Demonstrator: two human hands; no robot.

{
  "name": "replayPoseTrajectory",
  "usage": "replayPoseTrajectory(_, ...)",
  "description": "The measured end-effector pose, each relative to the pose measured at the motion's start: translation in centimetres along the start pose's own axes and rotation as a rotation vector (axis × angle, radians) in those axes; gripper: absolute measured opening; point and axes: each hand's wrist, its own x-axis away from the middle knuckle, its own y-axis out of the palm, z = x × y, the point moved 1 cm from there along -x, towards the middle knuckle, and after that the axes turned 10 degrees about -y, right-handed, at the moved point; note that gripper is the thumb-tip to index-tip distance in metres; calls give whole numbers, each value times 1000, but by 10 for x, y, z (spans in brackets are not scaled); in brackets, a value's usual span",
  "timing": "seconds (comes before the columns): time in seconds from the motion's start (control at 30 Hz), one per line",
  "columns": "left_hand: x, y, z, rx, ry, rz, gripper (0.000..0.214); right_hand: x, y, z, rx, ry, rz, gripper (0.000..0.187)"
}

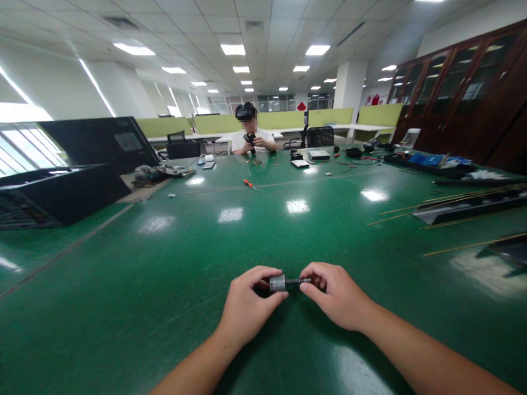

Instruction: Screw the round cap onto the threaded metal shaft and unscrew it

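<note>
Crosswise, a metal part (290, 282) lies between the left hand (246, 308), gripping its cylinder (278, 283), and the right hand (338, 295), pinching its thin end (305, 280).

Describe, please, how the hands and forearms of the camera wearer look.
The left hand and right hand are bare, with no gloves or rings showing. The left forearm and right forearm are also uncovered: no sleeve, watch, bracelet or cable is visible.

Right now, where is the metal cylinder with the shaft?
In the head view, below and slightly right of centre: the left hand holds the metal cylinder, the right hand its shaft.
</note>
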Motion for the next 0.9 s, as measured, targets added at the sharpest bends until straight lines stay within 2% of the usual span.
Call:
replayPoseTrajectory(0.33, -1, 0, -4, -41, -5, 1, 30, 1, 0, 0, 19, 6, 11, 7)
replayPoseTrajectory(0.73, -2, -3, -9, -106, 53, 36, 31, 0, 1, 4, 33, 11, 18, 8)
replayPoseTrajectory(0.9, -2, -5, -13, -158, 92, -19, 42, 0, 2, 4, 32, 10, 9, 8)
